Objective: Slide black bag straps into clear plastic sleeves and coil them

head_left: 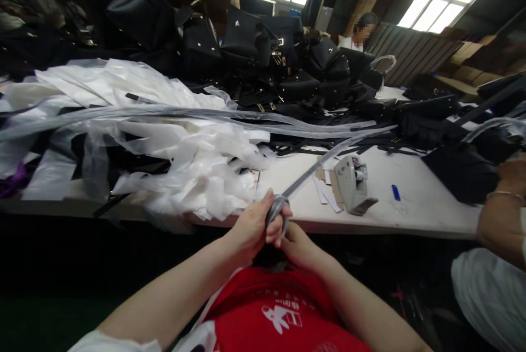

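Note:
In front of my apron, both my hands are together at the table's front edge. My left hand [255,221] is closed on a dark strap wrapped in clear plastic [304,177], which is bent into a loop at the fingers. From there the strap runs up and right across the table. My right hand [296,239] is closed against the lower part of the same loop, its fingers partly hidden. More plastic-wrapped straps [197,113] lie lengthwise across the table, beside a heap of white plastic strips [193,171].
A grey tape dispenser [352,185] and a blue cap-like piece [395,192] sit on the white table [415,176]. Black bags [246,39] are piled behind. At right, a co-worker's arm [503,204] reaches in near black material. Another person [361,34] is at the back.

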`<state>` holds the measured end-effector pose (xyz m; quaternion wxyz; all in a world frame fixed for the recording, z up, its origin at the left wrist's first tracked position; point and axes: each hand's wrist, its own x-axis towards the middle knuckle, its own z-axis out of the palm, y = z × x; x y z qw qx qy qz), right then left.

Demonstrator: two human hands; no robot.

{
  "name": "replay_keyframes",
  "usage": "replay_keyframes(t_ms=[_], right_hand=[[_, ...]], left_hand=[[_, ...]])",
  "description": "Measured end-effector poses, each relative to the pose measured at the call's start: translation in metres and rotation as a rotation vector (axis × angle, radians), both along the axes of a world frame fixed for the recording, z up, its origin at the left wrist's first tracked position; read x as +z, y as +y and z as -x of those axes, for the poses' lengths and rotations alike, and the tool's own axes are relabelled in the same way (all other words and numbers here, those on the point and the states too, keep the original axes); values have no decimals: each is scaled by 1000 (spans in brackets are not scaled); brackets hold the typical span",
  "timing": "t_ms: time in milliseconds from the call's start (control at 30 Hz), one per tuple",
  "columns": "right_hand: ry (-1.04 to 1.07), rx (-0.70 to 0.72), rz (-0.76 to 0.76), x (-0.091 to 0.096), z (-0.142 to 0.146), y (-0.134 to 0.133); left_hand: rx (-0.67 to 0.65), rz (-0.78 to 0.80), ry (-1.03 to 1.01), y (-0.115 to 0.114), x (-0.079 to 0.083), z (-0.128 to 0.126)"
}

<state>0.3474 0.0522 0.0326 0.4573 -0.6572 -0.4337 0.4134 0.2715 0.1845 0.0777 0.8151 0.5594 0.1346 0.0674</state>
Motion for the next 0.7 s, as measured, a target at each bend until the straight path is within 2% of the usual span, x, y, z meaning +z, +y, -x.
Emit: replay_keyframes(t_ms=[67, 133, 167, 233, 267, 333, 367, 400, 467, 567, 633, 700], right_hand=[[169, 87, 66, -3, 23, 0], [318, 215, 42, 6, 24, -7], [361, 227, 0, 14, 16, -12], [318, 133, -41, 32, -12, -21], [218, 45, -31, 39, -29, -24], [-112, -136, 8, 49, -59, -30], [-277, -200, 21, 50, -70, -31], [-396, -225, 19, 50, -78, -31], [-477, -184, -6, 41, -83, -27], [-431, -178, -16, 17, -70, -14], [-412, -270, -4, -1, -55, -7], [-320, -347, 33, -16, -41, -1]], left_hand=[[247, -349, -106, 14, -5, -7], [378, -767, -181, 27, -20, -7], [384, -917, -213, 31, -28, -5], [312, -1000, -245, 30, -39, 1], [248, -986, -244, 27, -41, 4], [67, -854, -51, 18, -39, 8], [-58, -685, 84, 15, -35, 9], [-105, -486, 205, 13, -30, 9], [-166, -237, 322, 14, -14, 8], [-100, -19, 291, 24, 16, 0], [-2, 120, 238, 35, 34, -7], [117, 170, 151, 46, 47, -14]])
